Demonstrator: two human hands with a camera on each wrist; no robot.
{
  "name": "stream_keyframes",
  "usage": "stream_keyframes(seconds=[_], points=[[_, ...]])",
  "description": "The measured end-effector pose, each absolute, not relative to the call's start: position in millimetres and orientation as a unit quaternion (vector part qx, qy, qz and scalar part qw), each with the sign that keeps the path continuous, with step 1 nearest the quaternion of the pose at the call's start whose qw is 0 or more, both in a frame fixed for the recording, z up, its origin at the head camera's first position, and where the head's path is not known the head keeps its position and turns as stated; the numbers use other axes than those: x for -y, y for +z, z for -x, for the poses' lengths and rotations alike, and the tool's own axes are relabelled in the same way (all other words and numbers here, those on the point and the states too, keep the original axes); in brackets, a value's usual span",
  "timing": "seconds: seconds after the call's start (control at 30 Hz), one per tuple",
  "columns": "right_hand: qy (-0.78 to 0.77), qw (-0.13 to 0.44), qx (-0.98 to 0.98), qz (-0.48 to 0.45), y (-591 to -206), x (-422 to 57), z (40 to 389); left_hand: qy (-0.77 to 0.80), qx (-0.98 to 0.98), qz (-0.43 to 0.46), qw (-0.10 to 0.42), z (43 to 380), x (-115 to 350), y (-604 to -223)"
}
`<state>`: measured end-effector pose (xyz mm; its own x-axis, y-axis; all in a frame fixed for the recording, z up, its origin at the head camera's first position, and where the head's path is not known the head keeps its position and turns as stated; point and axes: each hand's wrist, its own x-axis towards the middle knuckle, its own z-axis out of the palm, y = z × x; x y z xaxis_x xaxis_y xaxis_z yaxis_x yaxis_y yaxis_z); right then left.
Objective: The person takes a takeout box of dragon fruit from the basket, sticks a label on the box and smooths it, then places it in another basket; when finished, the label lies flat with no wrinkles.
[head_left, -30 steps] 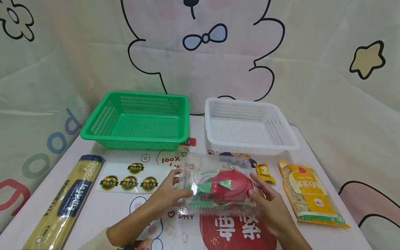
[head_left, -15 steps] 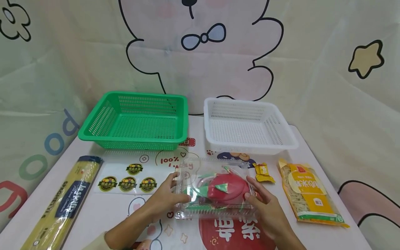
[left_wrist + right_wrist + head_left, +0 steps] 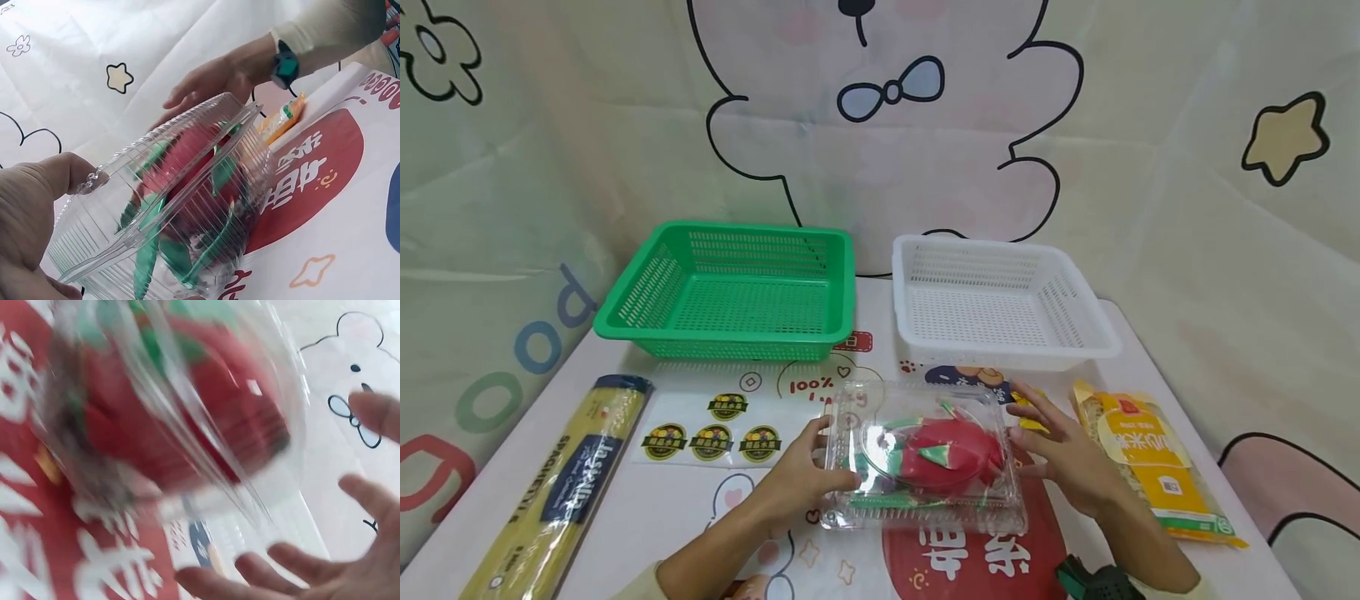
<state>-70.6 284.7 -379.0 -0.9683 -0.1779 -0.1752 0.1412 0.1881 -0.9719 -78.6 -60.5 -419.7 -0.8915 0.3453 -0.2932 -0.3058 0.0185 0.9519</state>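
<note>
A clear plastic clamshell box [image 3: 940, 515] with a red and green dragon fruit [image 3: 951, 454] inside is at the middle front of the table in the head view. My left hand [image 3: 797, 479] grips its left side, the thumb over the near corner, as the left wrist view also shows. Whether the box touches the table, I cannot tell. To its right is my right hand [image 3: 1063, 454], fingers spread and apart from the box; the right wrist view shows this gap. A small yellow packet [image 3: 1033, 421] lies partly hidden behind those fingers.
At the back stand a green basket [image 3: 730, 343] and a white basket [image 3: 1000, 354]. A spaghetti pack [image 3: 561, 492] lies at left, beside a sheet of round stickers [image 3: 711, 429]. On the right lies a yellow noodle bag [image 3: 1165, 467].
My right hand has let go of the box and moved right, toward the yellow packet. The box has come slightly toward me, still in my left hand.
</note>
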Motion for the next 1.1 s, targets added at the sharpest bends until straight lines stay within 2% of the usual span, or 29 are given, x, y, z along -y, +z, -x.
stream_keyframes(seconds=[0.3, 0.6, 0.7, 1.1], points=[[-0.613, 0.229, -0.74, 0.156, -379.5, -313.9, 119.8, 0.685, -0.694, -0.021, 0.222, 76.2, 60.8, -420.3], [-0.61, 0.319, -0.673, 0.272, -392.6, -309.5, 155.0, 0.689, -0.687, -0.021, 0.228, 76.9, 61.9, -419.3], [-0.611, 0.332, -0.651, 0.304, -396.2, -306.7, 162.2, 0.691, -0.684, -0.024, 0.232, 77.9, 62.2, -419.6], [-0.586, 0.324, -0.698, 0.253, -404.2, -293.4, 174.1, 0.7, -0.671, -0.033, 0.242, 81.7, 64.7, -424.2]])
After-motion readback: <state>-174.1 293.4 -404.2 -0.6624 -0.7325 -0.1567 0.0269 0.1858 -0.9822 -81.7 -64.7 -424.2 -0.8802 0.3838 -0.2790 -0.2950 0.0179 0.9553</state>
